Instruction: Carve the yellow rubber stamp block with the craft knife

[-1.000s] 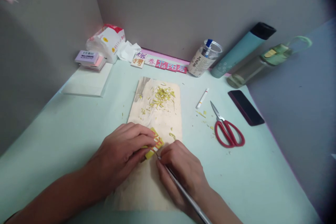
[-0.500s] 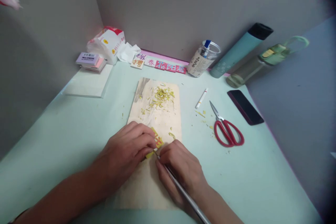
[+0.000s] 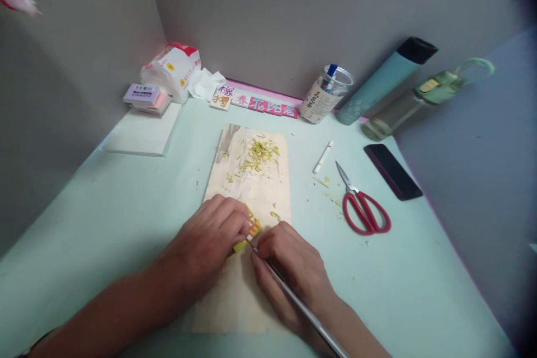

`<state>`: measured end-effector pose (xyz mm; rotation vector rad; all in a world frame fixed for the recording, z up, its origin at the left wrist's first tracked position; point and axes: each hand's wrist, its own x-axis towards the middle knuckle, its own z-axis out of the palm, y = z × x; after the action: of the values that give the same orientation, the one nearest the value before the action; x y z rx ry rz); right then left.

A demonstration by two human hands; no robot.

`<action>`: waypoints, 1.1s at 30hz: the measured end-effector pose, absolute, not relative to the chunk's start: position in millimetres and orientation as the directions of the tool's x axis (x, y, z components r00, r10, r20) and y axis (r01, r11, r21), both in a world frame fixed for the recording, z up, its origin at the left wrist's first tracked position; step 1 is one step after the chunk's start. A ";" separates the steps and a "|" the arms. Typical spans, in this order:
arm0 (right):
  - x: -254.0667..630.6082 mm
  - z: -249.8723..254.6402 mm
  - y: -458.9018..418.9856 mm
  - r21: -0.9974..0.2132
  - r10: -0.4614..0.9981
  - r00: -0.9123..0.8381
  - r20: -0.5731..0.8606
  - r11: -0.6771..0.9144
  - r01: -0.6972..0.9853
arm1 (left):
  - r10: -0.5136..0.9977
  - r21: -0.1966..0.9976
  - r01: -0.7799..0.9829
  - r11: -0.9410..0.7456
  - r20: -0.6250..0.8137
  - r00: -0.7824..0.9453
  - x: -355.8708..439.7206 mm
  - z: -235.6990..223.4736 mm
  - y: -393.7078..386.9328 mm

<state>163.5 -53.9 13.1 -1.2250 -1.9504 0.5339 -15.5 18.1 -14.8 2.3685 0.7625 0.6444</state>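
A small yellow block [image 3: 252, 227] with red marks lies on a pale wooden board [image 3: 255, 184]. My left hand [image 3: 207, 243] presses on it with curled fingers, holding it down. My right hand [image 3: 293, 271] is closed round a thin silver carving tool [image 3: 302, 307], its tip touching the block's near edge. Yellow shavings [image 3: 257, 154] are scattered over the far part of the board.
Red scissors [image 3: 364, 208], a white marker [image 3: 323, 157] and a black phone [image 3: 392, 171] lie to the right. A jar with pens [image 3: 325, 95], a teal flask [image 3: 384, 81] and a green bottle [image 3: 419, 100] stand at the back. A tissue pack [image 3: 172, 70] and carved stamps [image 3: 255, 102] sit along the wall.
Both hands stay on the block; the left hand has crept slightly right and the tool's angle has shifted a little. Nothing else has moved.
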 end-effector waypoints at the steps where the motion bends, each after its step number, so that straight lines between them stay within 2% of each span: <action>1: 163.5 12.8 -53.9 -0.687 0.893 -0.250 0.374 0.448 0.572 | 0.643 0.640 0.360 -0.678 0.280 0.713 -15.7 -15.7 17.5; 4: 164.3 10.8 -54.0 -0.692 0.890 -0.245 0.384 0.453 0.562 | 0.623 0.714 0.275 -0.644 0.281 0.730 -21.6 -12.9 19.0; 7: 165.6 8.9 -53.9 -0.696 0.891 -0.241 0.385 0.451 0.558 | 0.612 0.828 0.181 -0.531 0.228 0.757 -32.6 -4.4 24.5; 13: 166.9 10.1 -54.3 -0.709 0.904 -0.233 0.359 0.426 0.561 | 0.760 0.877 0.266 -0.399 0.155 0.631 -40.5 2.6 29.6; 20: 167.5 9.2 -54.3 -0.700 0.896 -0.239 0.375 0.442 0.561 | 0.846 0.826 0.391 -0.405 0.176 0.504 -36.5 0.5 29.7; 23: 167.8 11.6 -56.3 -0.760 0.925 -0.210 0.318 0.381 0.526 | 0.843 0.806 0.403 -0.434 0.207 0.496 -36.7 0.5 29.4; 28: 169.5 19.9 -57.8 -0.881 0.982 -0.012 0.188 0.174 0.441 | 0.870 0.774 0.467 -0.428 0.213 0.444 -38.6 0.1 27.4; 31: 173.8 19.9 -54.3 -0.869 0.970 0.102 0.219 0.146 0.472 | 0.889 0.770 0.496 -0.401 0.198 0.412 -39.5 0.1 26.6; 33: 177.7 15.9 -51.6 -0.828 0.954 0.105 0.281 0.186 0.528 | 0.894 0.773 0.496 -0.396 0.202 0.399 -40.4 0.3 25.8</action>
<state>177.7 -51.6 15.9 -1.4650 -1.5477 0.5860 -40.4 25.8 0.3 2.0374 1.1824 0.8281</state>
